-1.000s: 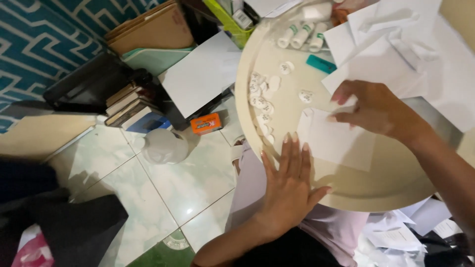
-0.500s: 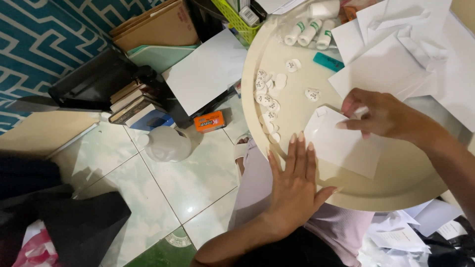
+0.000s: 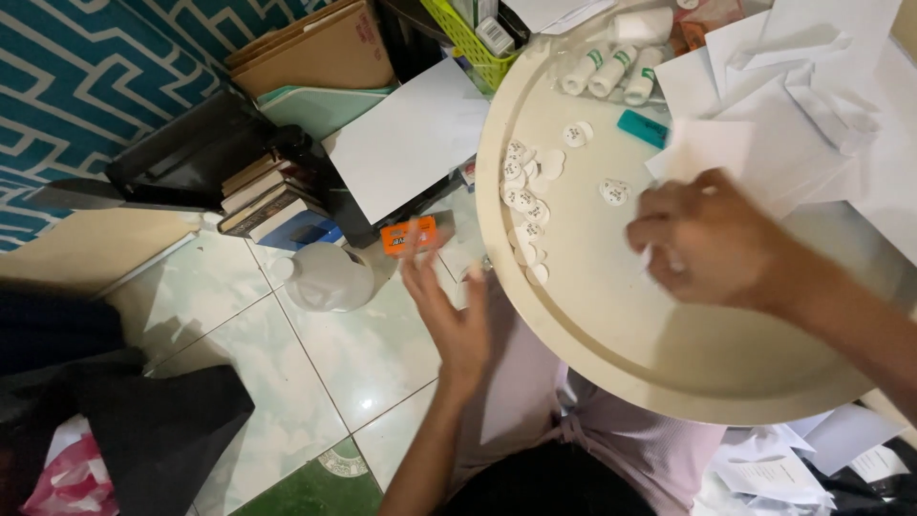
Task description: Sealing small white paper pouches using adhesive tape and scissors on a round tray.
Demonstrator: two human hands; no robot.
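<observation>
The left hand [image 3: 447, 315] is held open, palm turned sideways, with the fingers spread and stretched forward; nothing is gripped in it. Its forearm is seen rising from the bottom edge, bare to the wrist. The right hand [image 3: 705, 239] is curled, knuckles up, with the fingers bent inward and pinched together; it is blurred, so what is pinched cannot be made out. Its forearm is extended in from the right edge.

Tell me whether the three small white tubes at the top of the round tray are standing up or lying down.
Lying down. The three white tubes rest on their sides, side by side, near the round tray's far rim, long sides facing the camera.
</observation>
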